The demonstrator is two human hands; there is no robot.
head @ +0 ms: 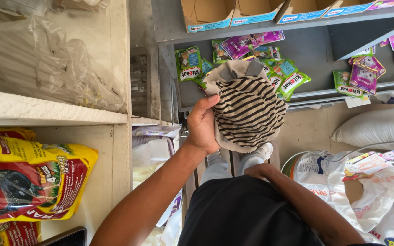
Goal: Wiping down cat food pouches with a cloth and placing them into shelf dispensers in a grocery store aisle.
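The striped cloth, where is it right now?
In the head view, the striped cloth sits centre frame, gripped by the left hand, above the grey shelf of pet-food pouches.

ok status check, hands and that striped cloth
Left hand gripping striped cloth, held over the shelf. Right hand low at the waist, empty as far as visible. Pouches lie under the cloth.

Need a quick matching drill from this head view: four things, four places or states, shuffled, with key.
Things:
1. striped cloth
2. green pouches
3. yellow bag
4. right hand

Places or states:
A. on the white shelf at left
B. at the person's waist, holding nothing visible
C. gripped in the left hand
D. loose on the grey shelf

Pairs: 1-C, 2-D, 3-A, 4-B
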